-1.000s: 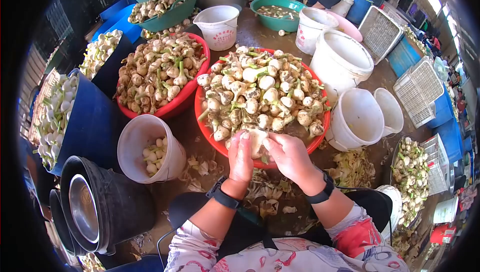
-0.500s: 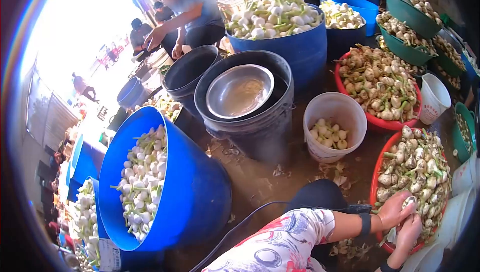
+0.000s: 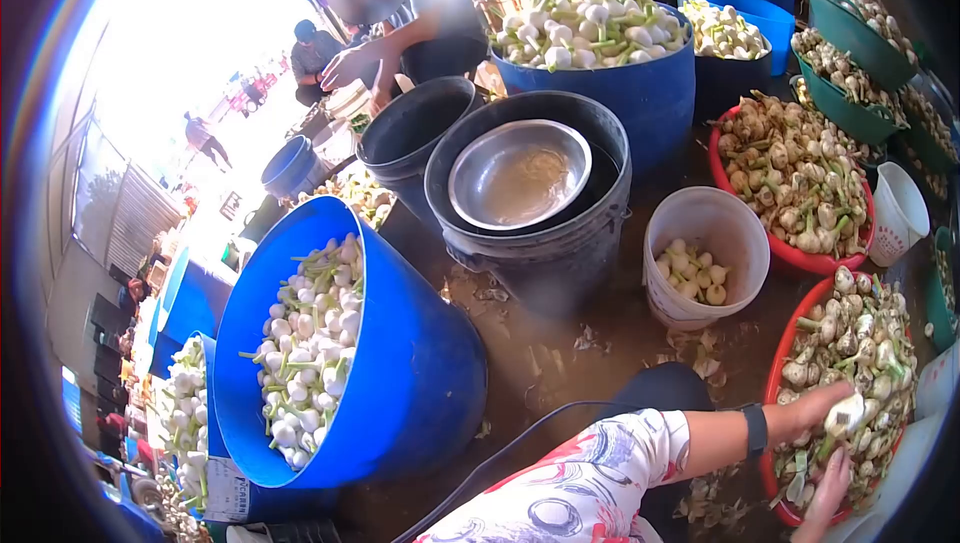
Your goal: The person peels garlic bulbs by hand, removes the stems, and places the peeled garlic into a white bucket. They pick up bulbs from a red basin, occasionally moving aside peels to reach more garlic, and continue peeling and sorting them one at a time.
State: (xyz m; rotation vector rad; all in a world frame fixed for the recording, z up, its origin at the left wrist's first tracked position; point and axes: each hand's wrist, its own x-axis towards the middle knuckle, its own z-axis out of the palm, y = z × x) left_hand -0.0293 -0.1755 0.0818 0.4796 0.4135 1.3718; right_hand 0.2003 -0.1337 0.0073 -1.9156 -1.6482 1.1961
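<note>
Left hand: my left hand (image 3: 815,408) sits at the lower right of the frame, over the near red basin (image 3: 768,413), fingers closed around a garlic bulb (image 3: 847,413).
Right hand: my right hand (image 3: 828,488) comes up from the bottom right edge just under the bulb; its fingers are mostly cut off by the frame, so I cannot tell whether they are apart or together.
Bulb: pale and part-peeled, held above the heap of unpeeled garlic (image 3: 860,343) in that basin, touching my left fingers.
Change: a second ago I looked straight down at both hands in mid-frame over the basin; now my view has swung left, and the hands have slid to the lower right corner. They remain on the same bulb, as half a second ago, so the peeling is going on while I glance aside.
White bucket (image 3: 705,258): centre right, a few peeled bulbs at its bottom.
Blue tub (image 3: 400,383): lower left, tilted, full of white peeled garlic.
Black bucket (image 3: 545,243): centre, a metal bowl (image 3: 518,173) resting in it.
Far basin (image 3: 735,198): right, heaped with unpeeled garlic.
Other person: upper left, a crouching person (image 3: 400,13) bent over their own work, hands apart from mine.
</note>
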